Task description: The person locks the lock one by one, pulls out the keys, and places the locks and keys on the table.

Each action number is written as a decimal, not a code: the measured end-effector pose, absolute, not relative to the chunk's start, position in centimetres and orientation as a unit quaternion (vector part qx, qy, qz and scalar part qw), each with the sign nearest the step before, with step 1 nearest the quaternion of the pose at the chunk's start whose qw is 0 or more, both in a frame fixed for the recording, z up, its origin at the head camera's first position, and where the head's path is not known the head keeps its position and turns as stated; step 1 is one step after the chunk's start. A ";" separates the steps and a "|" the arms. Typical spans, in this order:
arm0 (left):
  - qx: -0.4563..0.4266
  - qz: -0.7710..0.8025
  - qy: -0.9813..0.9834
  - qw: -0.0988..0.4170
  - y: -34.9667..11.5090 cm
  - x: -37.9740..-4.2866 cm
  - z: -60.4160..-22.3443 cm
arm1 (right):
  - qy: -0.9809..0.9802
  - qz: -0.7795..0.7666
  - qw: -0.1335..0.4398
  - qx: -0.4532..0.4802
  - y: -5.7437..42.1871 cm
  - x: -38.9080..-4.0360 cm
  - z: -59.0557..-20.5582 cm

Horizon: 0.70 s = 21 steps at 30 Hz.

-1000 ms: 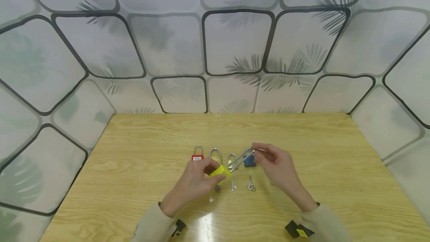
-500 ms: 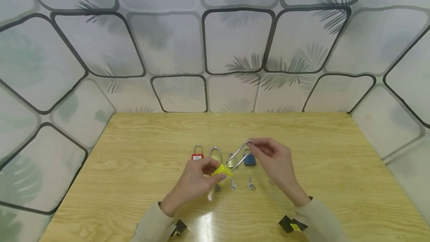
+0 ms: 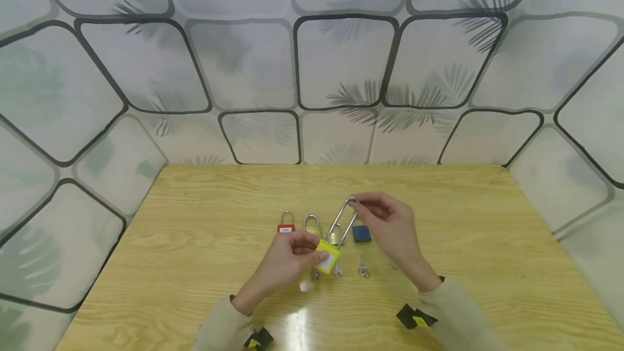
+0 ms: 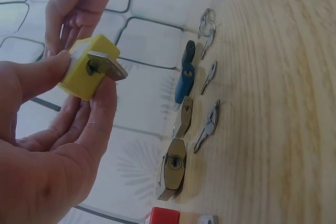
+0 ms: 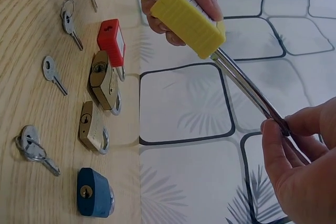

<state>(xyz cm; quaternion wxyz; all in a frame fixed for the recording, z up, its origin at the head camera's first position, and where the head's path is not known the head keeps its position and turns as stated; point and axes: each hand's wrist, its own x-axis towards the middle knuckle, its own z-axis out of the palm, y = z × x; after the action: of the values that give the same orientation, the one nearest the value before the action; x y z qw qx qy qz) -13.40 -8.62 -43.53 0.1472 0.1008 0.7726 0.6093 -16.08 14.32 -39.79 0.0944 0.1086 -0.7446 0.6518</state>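
Observation:
My left hand (image 3: 287,261) pinches the yellow body of a long-shackle padlock (image 3: 327,258) between thumb and fingers, raised above the table. A flat metal key (image 4: 107,65) sticks out of its keyhole. My right hand (image 3: 390,226) pinches the bend of the silver shackle (image 5: 249,85) with thumb and fingertips. The shackle slants up and right from the body; I cannot tell whether both legs sit inside it. Behind stand a red padlock (image 3: 286,228), a larger brass padlock (image 5: 102,80), a smaller brass padlock (image 5: 92,125) and a blue padlock (image 3: 362,233).
On the wooden table (image 3: 195,264), several loose keys lie in a row nearer me, among them a single key (image 5: 54,74) and a key with a ring (image 3: 363,270). A dark padlock-like piece (image 4: 188,53) stands beyond the blue one. A patterned backdrop (image 3: 263,137) encloses the table.
My right hand has moved left and upward with the shackle's bend, so the shackle stands steeper. My left hand has turned the yellow body, and its white label now shows.

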 end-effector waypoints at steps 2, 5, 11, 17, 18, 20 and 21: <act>0.095 0.618 0.765 0.153 -8.6 -13.4 -43.5 | -0.745 0.650 0.097 0.113 14.2 -16.2 -39.7; 0.089 0.626 0.759 0.158 -8.5 -13.4 -43.5 | -0.747 0.646 0.102 0.119 14.1 -16.2 -39.6; 0.087 0.635 0.750 0.162 -8.4 -13.2 -43.4 | -0.744 0.649 0.106 0.123 14.0 -16.2 -39.5; 0.079 0.647 0.738 0.173 -8.3 -13.1 -43.3 | -0.738 0.652 0.110 0.134 14.0 -16.2 -39.5; 0.077 0.648 0.737 0.174 -8.2 -13.1 -43.3 | -0.736 0.653 0.111 0.139 14.0 -16.1 -39.5; 0.075 0.650 0.736 0.174 -8.2 -13.1 -43.3 | -0.735 0.653 0.107 0.148 14.0 -16.1 -39.6; 0.076 0.650 0.736 0.173 -8.2 -13.1 -43.3 | -0.734 0.653 0.105 0.154 13.9 -16.0 -39.6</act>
<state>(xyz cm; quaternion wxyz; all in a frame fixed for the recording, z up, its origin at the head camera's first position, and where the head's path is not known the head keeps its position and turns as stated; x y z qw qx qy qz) -13.12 -8.16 -43.31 0.1730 0.0756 0.7357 0.6505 -16.04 13.94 -39.62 0.1051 0.1539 -0.7341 0.6530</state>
